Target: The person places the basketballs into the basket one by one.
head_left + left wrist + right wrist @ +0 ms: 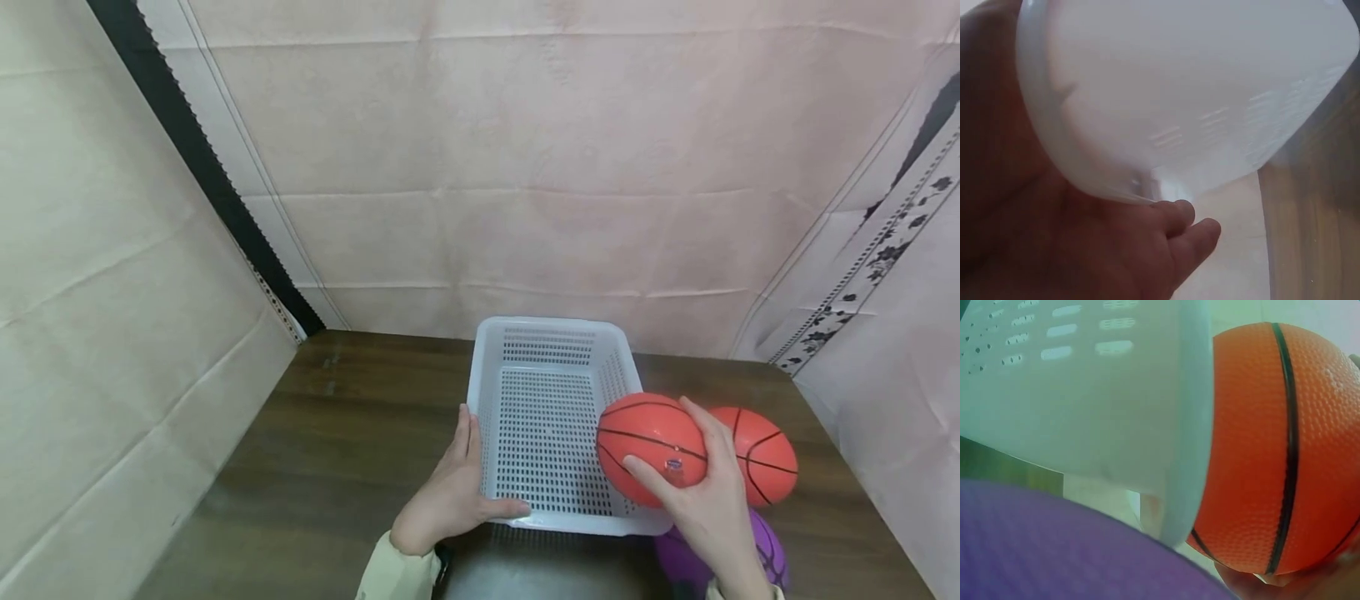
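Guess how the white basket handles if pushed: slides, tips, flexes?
The white basket probably slides easily: flat base on a smooth table. Thin perforated walls suggest it is light and may flex. Low and wide, so unlikely to tip.

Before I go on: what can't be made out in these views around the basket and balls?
- Purple ball: head view, mostly hidden by the right hand and the bottom edge.
- Second orange ball: head view, its left part is behind the held orange ball.
- Basket: left wrist view, blurred and overexposed; the left hand shows only in part.
- Right wrist view: the fingers are almost wholly out of view behind the held ball.
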Tool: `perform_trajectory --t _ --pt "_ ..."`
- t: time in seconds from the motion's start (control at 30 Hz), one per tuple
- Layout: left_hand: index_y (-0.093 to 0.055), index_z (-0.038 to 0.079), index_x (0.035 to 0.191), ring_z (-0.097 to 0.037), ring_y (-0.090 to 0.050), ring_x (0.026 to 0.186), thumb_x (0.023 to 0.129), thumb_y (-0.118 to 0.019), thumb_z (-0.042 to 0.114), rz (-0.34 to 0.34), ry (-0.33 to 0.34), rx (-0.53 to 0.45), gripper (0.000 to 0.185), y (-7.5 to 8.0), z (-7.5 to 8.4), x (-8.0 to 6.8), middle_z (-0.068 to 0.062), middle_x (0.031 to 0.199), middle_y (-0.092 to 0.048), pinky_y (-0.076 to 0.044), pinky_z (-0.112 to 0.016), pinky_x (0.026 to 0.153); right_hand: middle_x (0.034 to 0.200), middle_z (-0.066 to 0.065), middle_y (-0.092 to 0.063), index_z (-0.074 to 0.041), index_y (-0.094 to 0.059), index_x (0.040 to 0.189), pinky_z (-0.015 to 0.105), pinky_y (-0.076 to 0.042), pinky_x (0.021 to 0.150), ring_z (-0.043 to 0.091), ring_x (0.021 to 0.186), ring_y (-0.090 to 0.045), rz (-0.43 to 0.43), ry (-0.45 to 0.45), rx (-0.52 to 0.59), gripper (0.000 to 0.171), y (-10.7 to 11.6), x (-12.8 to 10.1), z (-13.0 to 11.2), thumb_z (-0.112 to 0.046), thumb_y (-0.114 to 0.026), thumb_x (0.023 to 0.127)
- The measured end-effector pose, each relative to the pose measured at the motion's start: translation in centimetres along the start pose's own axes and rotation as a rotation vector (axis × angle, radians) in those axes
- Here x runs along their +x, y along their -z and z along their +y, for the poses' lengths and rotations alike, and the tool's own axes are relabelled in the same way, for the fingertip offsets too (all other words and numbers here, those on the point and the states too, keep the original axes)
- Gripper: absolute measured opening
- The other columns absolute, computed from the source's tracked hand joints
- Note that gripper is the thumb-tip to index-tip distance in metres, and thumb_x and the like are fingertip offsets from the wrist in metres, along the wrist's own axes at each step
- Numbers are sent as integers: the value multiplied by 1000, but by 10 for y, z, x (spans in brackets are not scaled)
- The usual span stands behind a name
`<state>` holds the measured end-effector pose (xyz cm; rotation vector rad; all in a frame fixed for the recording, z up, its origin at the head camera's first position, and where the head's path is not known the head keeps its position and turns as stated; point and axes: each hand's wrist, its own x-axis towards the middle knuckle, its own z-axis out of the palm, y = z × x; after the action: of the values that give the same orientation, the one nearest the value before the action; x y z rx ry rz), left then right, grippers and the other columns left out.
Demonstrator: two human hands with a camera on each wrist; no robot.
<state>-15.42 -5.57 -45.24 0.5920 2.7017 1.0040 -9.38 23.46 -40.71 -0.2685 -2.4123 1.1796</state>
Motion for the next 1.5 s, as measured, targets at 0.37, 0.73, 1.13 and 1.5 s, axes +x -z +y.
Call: perform_trajectory --t 0.37,0.73,1.13,1.5 --pt "10 0 148 -34 -5 140 63 -74 64 -21 -14 -33 136 4 0 14 -8 152 25 -23 -51 107 133 -2 -43 -43 -35 141 35 -47 75 21 107 -48 44 30 22 92 -3 9 3 -35 -87 65" --pt "8 -1 148 -35 -3 140 65 -74 62 -19 -49 -38 133 2 -1 15 -9 152 24 -21 -53 107 136 -4 -41 -44 -34 141 48 -47 79 21 110 -48 66 47 33 93 -6 15 9 -35 -87 64" --pt "8 1 149 -34 -3 141 64 -70 67 1 -28 -6 133 1 -1 14 -6 153 24 -20 -54 107 137 -2 -39 -45 -33 141 55 -47 80 24 111 -46 37 52 41 93 -13 16 7 -37 -86 65" --pt "7 2 149 -35 -5 140 65 -72 65 20 -40 -18 131 0 -2 13 -6 153 22 -21 -55 106 138 1 -37 -44 -33 141 58 -47 78 26 114 -42 0 60 15 93 -23 16 6 -42 -85 64"
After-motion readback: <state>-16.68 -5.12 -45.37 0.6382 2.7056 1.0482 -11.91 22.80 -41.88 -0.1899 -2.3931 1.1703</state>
